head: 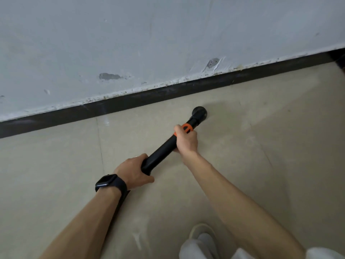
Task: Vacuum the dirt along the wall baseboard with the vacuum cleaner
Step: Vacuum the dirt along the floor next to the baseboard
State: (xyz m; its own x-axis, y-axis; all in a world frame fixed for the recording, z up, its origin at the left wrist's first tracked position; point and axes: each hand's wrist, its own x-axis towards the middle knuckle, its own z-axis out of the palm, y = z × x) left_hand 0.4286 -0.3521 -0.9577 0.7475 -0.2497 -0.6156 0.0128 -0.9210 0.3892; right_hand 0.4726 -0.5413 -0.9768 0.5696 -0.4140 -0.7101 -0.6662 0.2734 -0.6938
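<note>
The left grip (134,171), a watch (110,182) at its wrist, wraps the black vacuum wand (162,152), hiding its near end. The right grip (186,140) clasps the orange collar (187,127), partly covering it. The round nozzle (199,113) sits on the floor (261,146), near the dark baseboard (149,96).

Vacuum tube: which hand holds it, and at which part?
Both: left hand grips the vacuum tube at its near end, right hand at the orange collar.
</note>
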